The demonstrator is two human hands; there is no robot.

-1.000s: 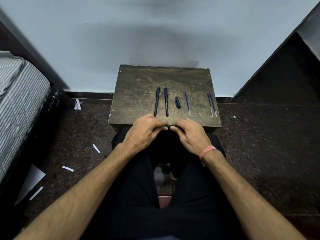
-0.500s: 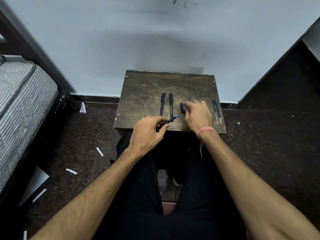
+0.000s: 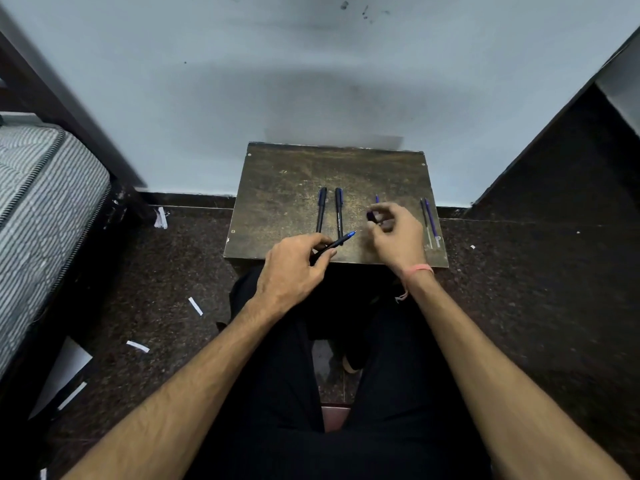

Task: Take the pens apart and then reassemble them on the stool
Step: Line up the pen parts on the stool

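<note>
A dark wooden stool (image 3: 284, 174) stands against the wall. My left hand (image 3: 294, 268) grips an uncapped black pen (image 3: 341, 240) at the stool's front edge, its blue tip pointing right and away. My right hand (image 3: 394, 233) hovers over the stool's right half and pinches a small dark cap (image 3: 370, 215) between thumb and fingers. Two capped black pens (image 3: 321, 209) (image 3: 338, 211) lie side by side in the middle. A blue refill (image 3: 377, 199) pokes out behind my right hand. Two more thin refills (image 3: 429, 220) lie near the right edge.
A striped mattress (image 3: 45, 195) on a dark frame lies to the left. White paper scraps (image 3: 195, 305) are scattered on the dark speckled floor. A dark wall (image 3: 554, 168) rises at the right. My legs in black trousers sit just before the stool.
My hands separated from the pen at the front edge. My right hand reached onto the stool, took the small cap and lifted it. My left hand keeps the uncapped pen.
</note>
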